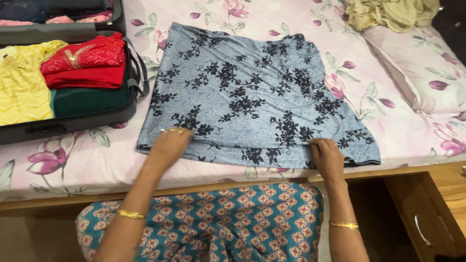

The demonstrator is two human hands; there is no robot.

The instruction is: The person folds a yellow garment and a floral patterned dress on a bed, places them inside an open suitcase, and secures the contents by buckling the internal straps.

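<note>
Both hands are on the near hem of the blue floral garment (pixel 252 92) spread on the bed: left hand (pixel 169 145) flat, right hand (pixel 326 155) pinching, so an uneven pull could bunch it crooked, I'd guess.

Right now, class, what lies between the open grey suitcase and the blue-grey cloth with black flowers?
In the head view, only a narrow strip of pink floral bedsheet separates the open grey suitcase from the blue-grey cloth with black flowers; the suitcase's grey strap crosses it.

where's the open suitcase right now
In the head view, the open suitcase sits on the bed at upper left, just left of the blue floral garment.
</note>
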